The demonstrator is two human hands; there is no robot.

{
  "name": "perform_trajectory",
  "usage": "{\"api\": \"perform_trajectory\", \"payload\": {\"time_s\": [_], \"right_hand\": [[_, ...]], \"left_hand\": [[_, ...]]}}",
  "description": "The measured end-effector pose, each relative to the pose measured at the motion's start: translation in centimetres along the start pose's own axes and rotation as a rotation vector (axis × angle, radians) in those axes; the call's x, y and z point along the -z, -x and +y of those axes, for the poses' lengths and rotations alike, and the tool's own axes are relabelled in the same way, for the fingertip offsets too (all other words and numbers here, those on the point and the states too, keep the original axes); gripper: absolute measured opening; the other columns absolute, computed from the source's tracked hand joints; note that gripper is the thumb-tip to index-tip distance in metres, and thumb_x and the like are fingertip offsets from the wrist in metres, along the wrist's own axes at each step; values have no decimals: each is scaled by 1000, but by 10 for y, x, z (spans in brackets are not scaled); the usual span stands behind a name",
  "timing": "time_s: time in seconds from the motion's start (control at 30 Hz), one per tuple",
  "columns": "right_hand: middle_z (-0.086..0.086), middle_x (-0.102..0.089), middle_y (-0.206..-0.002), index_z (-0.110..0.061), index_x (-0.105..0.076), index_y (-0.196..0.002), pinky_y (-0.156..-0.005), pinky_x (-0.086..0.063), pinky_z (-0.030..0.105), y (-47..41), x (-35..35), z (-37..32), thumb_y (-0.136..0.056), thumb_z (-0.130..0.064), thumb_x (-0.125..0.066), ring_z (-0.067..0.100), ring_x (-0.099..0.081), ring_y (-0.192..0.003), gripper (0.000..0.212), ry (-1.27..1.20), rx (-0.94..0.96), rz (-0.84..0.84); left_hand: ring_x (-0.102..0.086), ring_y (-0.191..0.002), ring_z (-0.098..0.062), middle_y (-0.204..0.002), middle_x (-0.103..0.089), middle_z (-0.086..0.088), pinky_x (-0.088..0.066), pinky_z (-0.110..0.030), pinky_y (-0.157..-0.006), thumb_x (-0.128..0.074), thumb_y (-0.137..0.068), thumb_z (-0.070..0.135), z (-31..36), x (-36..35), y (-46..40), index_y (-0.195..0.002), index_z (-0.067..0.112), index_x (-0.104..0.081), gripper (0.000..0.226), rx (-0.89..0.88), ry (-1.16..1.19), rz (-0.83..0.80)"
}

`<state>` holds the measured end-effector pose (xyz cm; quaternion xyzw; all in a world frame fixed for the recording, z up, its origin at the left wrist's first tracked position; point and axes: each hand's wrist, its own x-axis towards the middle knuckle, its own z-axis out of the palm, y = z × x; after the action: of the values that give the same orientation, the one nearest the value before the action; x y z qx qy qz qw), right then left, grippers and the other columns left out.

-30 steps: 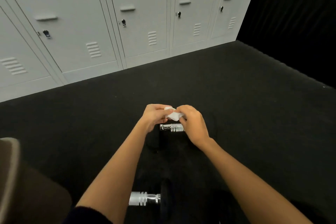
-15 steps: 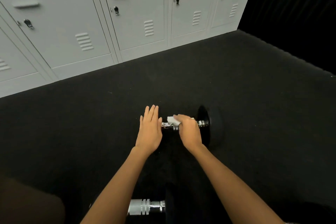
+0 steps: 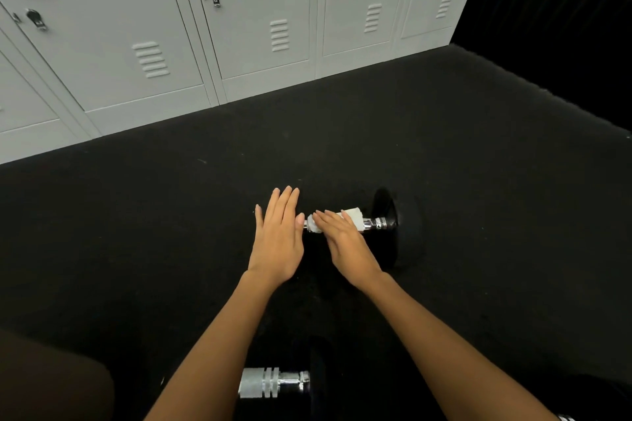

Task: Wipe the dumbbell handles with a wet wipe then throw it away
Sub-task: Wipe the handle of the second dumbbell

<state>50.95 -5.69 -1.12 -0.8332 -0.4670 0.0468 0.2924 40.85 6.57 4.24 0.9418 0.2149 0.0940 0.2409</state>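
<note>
A dumbbell [image 3: 386, 215] with black heads and a chrome handle lies on the black floor in front of me. A white wet wipe [image 3: 352, 215] is draped over its handle. My right hand [image 3: 345, 246] lies over the wipe with fingers nearly straight, pressing it onto the handle. My left hand [image 3: 278, 239] is flat and open, fingers together, resting at the dumbbell's left end, whose head it hides. A second dumbbell [image 3: 270, 382] lies nearer to me between my forearms, its chrome handle bare.
A row of grey lockers [image 3: 239, 27] stands along the far edge of the black floor [image 3: 478, 181]. A black wall or curtain [image 3: 564, 10] closes the right side. A dark shape [image 3: 51, 379], perhaps my knee, fills the bottom-left corner.
Both hands held the wipe above the handle; then the right hand brought it down onto the handle and spread it. The left hand let go and went flat at the dumbbell's left end.
</note>
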Motion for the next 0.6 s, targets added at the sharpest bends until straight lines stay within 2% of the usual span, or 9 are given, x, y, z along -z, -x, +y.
{"api": "perform_trajectory", "payload": {"time_s": [0.13,0.3,0.4,0.47,0.53,0.6], "right_hand": [[8,-45,-145,-6,-43,-139,-120,-7,31,-4,-7,-8,-91,9,-48,17,-34,-139,51,2,-7,50],[7,-42,-146,-6,-42,-139,-119,-11,33,9,-2,0,-87,12,-53,14,-29,-140,56,63,170,23],[2,-40,-148,-10,-43,-140,-120,-11,34,13,5,4,-93,-5,-50,10,-23,-142,48,63,211,-23],[-3,-40,-148,-12,-47,-138,-121,-7,35,13,7,1,-94,-22,-44,12,-16,-145,46,16,171,-26],[-7,-42,-146,-15,-51,-135,-120,-2,34,12,6,-5,-93,-32,-37,15,-11,-146,47,-7,104,9],[-2,-46,-143,-15,-61,-125,-120,-10,37,10,3,-10,-96,-33,-35,19,-20,-144,43,10,53,79]], "left_hand": [[5,-146,-13,-159,-7,2,0,-44,-120,-23,-102,26,-2,1,0,-150,17,-12,50,4,-15,-5],[8,-146,-10,-159,-4,4,-1,-45,-120,-22,-102,30,-3,2,1,-151,20,-10,51,-6,-1,-21],[12,-145,-8,-159,0,6,3,-44,-119,-27,-100,43,-9,4,1,-151,22,-5,60,-33,6,-61],[14,-145,-9,-159,3,6,5,-43,-118,-34,-95,54,-12,5,1,-151,21,-1,73,-60,-25,-92],[15,-145,-11,-159,5,5,4,-45,-118,-41,-91,56,-13,4,0,-151,20,1,81,-80,-68,-98],[15,-145,-12,-159,5,4,3,-46,-119,-46,-91,54,-14,4,0,-151,19,2,84,-78,-98,-93]]}}
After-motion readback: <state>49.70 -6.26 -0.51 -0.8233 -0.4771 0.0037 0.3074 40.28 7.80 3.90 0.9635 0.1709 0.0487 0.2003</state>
